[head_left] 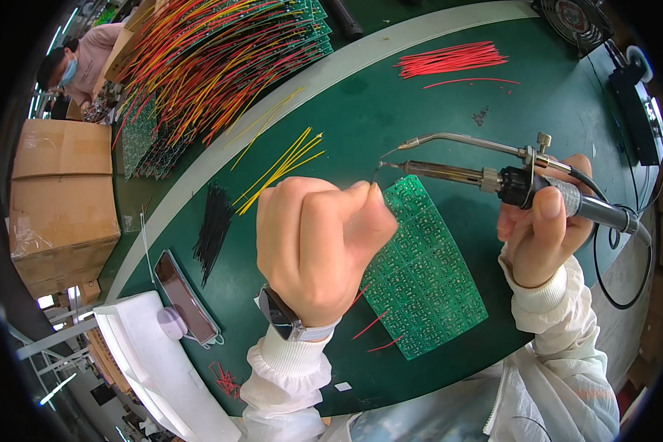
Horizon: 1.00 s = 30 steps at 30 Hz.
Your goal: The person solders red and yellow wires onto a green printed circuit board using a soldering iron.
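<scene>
My right hand grips a soldering iron by its dark handle, the shaft pointing left. Along the iron runs a curved metal solder-feed tube, with thin solder coming out near the tip. Close to that tip, my left hand is closed in a pinch on a short dark wire, whose end meets the tip. Partly beneath the left hand lies a green circuit board panel made of many small boards. Several red wires stick out from its lower left edge.
Bundles of black wires, yellow wires and red wires lie on the green mat. A phone and a white foam tray are at left. A fan stands far right. Wired boards are stacked beyond; a co-worker sits far left.
</scene>
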Each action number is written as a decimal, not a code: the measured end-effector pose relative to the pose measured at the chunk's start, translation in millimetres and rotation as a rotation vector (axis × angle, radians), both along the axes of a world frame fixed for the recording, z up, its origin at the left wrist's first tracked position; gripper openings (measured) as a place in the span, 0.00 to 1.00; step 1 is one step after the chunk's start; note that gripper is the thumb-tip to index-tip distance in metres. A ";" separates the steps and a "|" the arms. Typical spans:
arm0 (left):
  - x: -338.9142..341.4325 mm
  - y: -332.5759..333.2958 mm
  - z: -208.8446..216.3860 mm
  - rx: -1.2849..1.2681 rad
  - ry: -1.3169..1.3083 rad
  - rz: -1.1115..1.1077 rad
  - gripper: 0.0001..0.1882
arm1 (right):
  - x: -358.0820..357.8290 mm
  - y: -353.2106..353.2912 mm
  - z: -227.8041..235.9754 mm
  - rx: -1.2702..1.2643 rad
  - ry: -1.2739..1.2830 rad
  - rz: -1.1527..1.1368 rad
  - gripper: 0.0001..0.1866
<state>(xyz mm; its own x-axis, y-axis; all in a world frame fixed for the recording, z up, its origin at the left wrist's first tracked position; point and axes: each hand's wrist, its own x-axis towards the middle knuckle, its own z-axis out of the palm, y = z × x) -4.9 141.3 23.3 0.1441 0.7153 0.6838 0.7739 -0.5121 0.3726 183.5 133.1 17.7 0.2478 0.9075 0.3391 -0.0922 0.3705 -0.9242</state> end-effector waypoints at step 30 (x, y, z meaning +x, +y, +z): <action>2.5 0.8 -1.3 -0.200 -0.285 -0.109 0.10 | 1.9 1.5 -1.9 0.026 0.005 0.007 0.19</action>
